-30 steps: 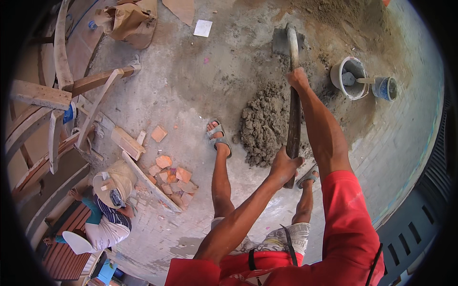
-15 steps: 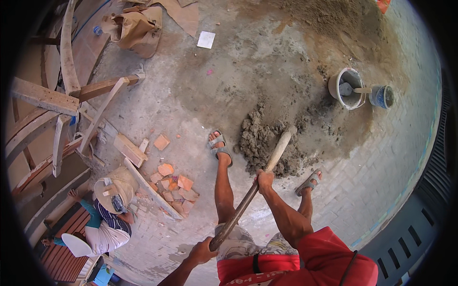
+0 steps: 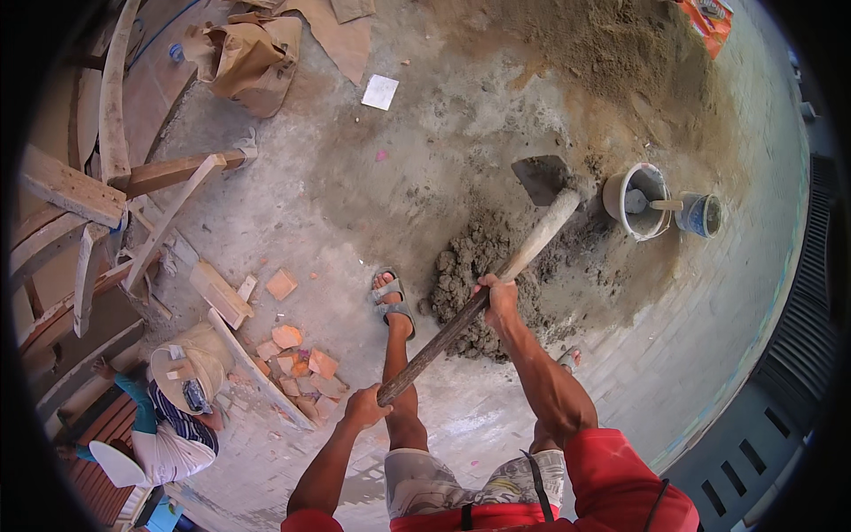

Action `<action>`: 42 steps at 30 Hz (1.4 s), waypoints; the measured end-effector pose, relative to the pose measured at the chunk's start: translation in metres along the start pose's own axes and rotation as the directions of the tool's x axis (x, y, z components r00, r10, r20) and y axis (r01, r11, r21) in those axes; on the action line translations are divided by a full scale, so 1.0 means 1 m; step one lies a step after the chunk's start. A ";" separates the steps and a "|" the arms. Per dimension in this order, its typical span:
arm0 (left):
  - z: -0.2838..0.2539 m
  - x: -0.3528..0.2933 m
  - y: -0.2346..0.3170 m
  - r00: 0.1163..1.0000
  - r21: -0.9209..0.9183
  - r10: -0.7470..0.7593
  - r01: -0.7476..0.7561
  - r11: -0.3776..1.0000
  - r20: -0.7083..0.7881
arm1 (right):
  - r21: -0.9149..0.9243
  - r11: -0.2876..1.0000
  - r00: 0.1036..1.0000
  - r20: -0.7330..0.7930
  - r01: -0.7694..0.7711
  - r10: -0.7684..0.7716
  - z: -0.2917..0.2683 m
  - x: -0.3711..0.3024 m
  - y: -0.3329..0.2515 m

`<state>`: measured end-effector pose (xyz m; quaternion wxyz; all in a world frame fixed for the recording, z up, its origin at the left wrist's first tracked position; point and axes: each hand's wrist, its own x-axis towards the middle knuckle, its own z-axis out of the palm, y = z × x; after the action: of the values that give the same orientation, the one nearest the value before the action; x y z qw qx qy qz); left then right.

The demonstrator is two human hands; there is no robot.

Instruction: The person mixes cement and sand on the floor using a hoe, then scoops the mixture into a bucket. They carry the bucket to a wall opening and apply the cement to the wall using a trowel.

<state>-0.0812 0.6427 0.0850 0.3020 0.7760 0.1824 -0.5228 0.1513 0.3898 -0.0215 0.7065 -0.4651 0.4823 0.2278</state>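
Both my hands grip the long wooden handle of a hoe (image 3: 535,245), which slants from lower left to upper right. My left hand (image 3: 364,409) is wrapped round the near end of the handle, in front of my leg. Further up, my right hand (image 3: 499,300) is closed round its middle. The flat, dirty blade (image 3: 541,179) is at the far end, beyond a heap of wet grey mortar (image 3: 474,266). The handle crosses above this heap, hiding part of it. How far the blade is off the ground I cannot tell.
Right of the blade stand a white bucket (image 3: 612,199) and a smaller blue bucket (image 3: 705,215). Sand (image 3: 620,53) lies at the back. On the left are wooden beams (image 3: 71,186), broken tile pieces (image 3: 301,359), a paper sack (image 3: 257,66) and another person (image 3: 182,443) beside a tub (image 3: 213,350).
The hoe has moved up and away, and its blade now shows beyond the mortar heap. Both my hands have moved forward with the handle, my left hand also leftward.
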 end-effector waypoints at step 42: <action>0.326 -0.010 0.090 0.878 -0.145 -0.267 0.347 0.926 0.397 | -0.347 0.938 0.998 -0.048 0.029 -0.049 -0.169 -0.015 0.058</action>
<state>-0.2597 0.3608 0.0313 0.3248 0.5875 0.2981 -0.6786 0.0206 0.2710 -0.0505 0.6044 -0.5975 0.4452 0.2819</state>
